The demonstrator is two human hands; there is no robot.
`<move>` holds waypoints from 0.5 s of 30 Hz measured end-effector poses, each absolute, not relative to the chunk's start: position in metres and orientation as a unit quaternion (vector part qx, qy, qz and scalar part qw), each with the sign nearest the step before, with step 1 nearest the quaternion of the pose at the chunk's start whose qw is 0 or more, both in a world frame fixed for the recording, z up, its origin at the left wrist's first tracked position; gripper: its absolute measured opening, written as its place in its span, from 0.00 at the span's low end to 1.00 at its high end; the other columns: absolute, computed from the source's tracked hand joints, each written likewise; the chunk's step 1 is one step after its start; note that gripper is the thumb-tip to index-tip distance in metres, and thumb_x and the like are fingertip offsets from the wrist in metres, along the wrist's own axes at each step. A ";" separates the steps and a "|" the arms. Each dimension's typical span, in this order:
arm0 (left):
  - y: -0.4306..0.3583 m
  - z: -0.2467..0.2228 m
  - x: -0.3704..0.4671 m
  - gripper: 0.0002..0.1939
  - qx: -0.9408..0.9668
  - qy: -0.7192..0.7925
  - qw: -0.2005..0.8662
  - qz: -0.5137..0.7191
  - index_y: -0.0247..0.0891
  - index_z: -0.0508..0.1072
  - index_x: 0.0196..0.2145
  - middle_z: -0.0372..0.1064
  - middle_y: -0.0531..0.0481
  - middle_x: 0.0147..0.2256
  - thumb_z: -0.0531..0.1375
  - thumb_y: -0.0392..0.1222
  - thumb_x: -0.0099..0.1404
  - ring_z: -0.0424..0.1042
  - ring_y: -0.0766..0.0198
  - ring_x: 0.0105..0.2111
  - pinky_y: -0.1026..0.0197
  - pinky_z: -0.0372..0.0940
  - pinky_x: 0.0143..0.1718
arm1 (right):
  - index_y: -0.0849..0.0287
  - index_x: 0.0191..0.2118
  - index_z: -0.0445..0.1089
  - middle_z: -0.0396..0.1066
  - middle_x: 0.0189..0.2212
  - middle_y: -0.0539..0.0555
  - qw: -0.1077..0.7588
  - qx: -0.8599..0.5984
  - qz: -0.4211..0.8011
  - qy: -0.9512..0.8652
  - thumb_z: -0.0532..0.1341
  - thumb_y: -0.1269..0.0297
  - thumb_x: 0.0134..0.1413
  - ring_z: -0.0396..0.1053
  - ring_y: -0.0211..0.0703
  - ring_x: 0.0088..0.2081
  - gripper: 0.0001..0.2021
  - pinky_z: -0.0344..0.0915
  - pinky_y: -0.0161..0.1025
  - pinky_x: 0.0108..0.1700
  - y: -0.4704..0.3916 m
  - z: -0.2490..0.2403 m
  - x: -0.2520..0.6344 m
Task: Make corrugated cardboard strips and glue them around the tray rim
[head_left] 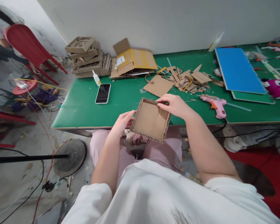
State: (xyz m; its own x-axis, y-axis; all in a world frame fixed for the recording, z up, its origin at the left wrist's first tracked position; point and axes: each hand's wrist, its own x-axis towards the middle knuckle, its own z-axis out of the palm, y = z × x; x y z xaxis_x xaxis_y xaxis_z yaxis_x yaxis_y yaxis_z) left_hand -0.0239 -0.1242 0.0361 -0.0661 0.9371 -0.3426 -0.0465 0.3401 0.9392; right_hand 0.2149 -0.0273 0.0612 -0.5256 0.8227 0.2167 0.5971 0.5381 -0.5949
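Note:
A shallow square cardboard tray (149,120) with raised corrugated edges is held tilted over the table's front edge, its open side toward me. My left hand (124,123) grips its left side, with the fingers partly behind it. At the top right edge, my right hand (174,105) pinches the rim between thumb and fingers. Just beyond the tray lies a flat cardboard square (159,85) on the green table (84,115). A pink glue gun (215,105) rests to the right of my right hand.
Stacked cardboard trays (88,59) stand at the back left, beside a torn yellow-taped box (135,60). A phone (103,93) and a glue bottle (96,77) lie nearer. Cardboard scraps (189,77) and a blue board (239,70) occupy the right. A red chair (28,42) stands left.

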 end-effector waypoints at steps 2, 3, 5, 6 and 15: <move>-0.127 0.038 -0.018 0.26 0.371 0.573 0.586 0.437 0.36 0.75 0.42 0.74 0.48 0.30 0.60 0.60 0.55 0.71 0.67 0.25 0.67 0.64 0.26 | 0.60 0.38 0.75 0.73 0.36 0.56 0.233 -0.396 0.243 -0.855 0.57 0.65 0.52 0.69 0.43 0.38 0.11 0.65 0.39 0.40 -0.030 0.068 0.207; -0.128 0.039 -0.014 0.24 0.368 0.565 0.590 0.444 0.36 0.75 0.40 0.74 0.48 0.30 0.62 0.58 0.54 0.71 0.67 0.27 0.67 0.64 0.27 | 0.59 0.38 0.75 0.73 0.36 0.56 0.234 -0.387 0.250 -0.856 0.57 0.65 0.52 0.69 0.43 0.38 0.11 0.65 0.39 0.41 -0.033 0.070 0.204; -0.129 0.039 -0.009 0.20 0.364 0.552 0.589 0.464 0.36 0.75 0.35 0.74 0.50 0.30 0.64 0.55 0.53 0.71 0.66 0.28 0.67 0.64 0.29 | 0.58 0.40 0.75 0.73 0.39 0.56 0.261 -0.386 0.274 -0.841 0.58 0.63 0.52 0.69 0.42 0.39 0.11 0.65 0.39 0.41 -0.039 0.071 0.198; -0.130 0.039 -0.007 0.18 0.361 0.548 0.585 0.476 0.36 0.75 0.33 0.73 0.51 0.30 0.64 0.54 0.52 0.70 0.67 0.28 0.67 0.63 0.29 | 0.57 0.42 0.74 0.72 0.41 0.56 0.291 -0.396 0.293 -0.820 0.59 0.62 0.52 0.69 0.42 0.39 0.13 0.66 0.39 0.40 -0.042 0.069 0.197; -0.138 0.034 0.003 0.16 0.340 0.533 0.537 0.559 0.36 0.71 0.27 0.67 0.56 0.22 0.64 0.52 0.52 0.64 0.71 0.22 0.68 0.61 0.26 | 0.54 0.51 0.68 0.73 0.39 0.54 0.488 -0.519 0.398 -0.578 0.54 0.44 0.54 0.69 0.48 0.46 0.25 0.69 0.44 0.44 -0.081 0.026 0.192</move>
